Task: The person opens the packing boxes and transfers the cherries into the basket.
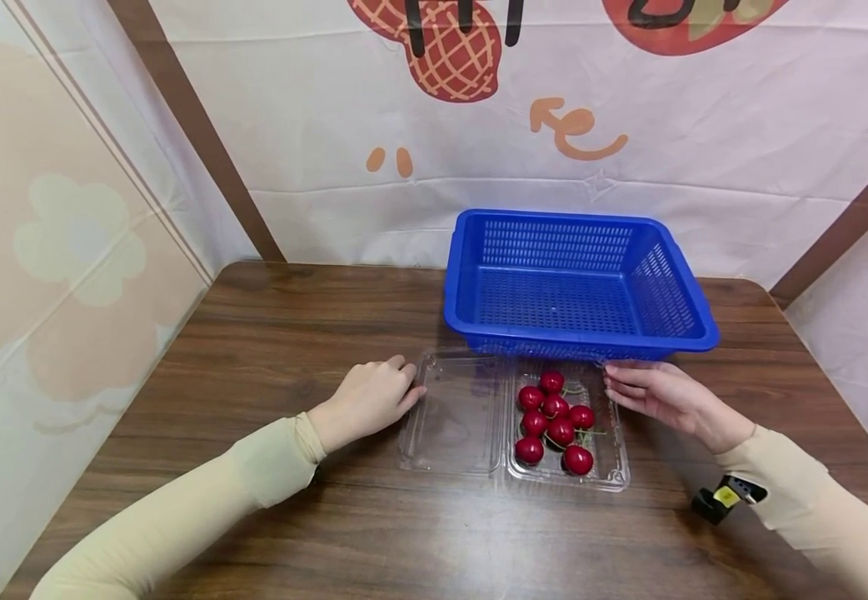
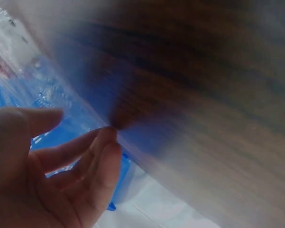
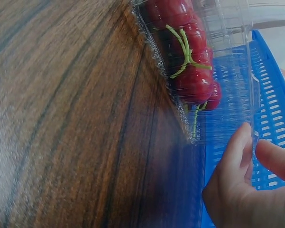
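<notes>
A clear plastic clamshell box (image 1: 618, 477) lies unfolded on the table, its flat lid (image 1: 452, 417) to the left. Several dark red cherries (image 1: 560, 431), some with green stems, sit in its right half. My right hand (image 1: 662, 400) pinches the box's rim at the far right corner; in the right wrist view the rim (image 3: 254, 102) runs down between thumb and fingers. At the lid's left edge is my left hand (image 1: 370, 396), thumb tip right at the plastic. Its fingers (image 2: 106, 159) are loosely bent, with a gap to the thumb in the left wrist view.
A blue plastic basket (image 1: 591, 342) with slotted sides stands right behind the box, near the table's back edge. The brown wooden table (image 1: 314, 308) meets a printed cloth backdrop (image 1: 314, 108) behind. A black device (image 1: 715, 504) is strapped at the right wrist.
</notes>
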`<action>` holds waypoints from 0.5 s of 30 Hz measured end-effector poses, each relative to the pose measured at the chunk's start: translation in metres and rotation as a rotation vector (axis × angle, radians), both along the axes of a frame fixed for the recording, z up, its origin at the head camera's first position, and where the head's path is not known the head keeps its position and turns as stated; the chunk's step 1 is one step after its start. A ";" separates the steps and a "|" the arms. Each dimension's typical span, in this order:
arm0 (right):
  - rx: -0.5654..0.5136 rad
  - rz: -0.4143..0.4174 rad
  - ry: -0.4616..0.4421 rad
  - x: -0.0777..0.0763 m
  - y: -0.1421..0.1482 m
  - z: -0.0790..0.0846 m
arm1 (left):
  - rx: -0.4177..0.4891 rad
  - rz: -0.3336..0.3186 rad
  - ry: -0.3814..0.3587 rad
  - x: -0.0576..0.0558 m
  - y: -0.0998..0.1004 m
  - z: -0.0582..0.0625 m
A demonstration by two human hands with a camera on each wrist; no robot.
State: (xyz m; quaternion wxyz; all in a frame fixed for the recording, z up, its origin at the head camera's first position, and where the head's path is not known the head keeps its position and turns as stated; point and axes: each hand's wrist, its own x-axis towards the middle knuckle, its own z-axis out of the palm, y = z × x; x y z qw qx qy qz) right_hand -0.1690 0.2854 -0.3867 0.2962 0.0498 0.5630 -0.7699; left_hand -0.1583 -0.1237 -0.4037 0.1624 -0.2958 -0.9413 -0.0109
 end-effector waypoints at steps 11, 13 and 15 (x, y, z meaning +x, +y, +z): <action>0.032 0.013 0.002 0.001 0.000 0.000 | -0.002 0.001 -0.016 0.000 0.000 0.000; 0.041 0.012 0.010 0.001 -0.001 0.000 | -0.007 0.003 -0.008 0.000 0.001 0.000; 0.070 0.009 0.034 0.003 -0.001 0.000 | -0.004 0.009 0.009 0.001 0.002 0.002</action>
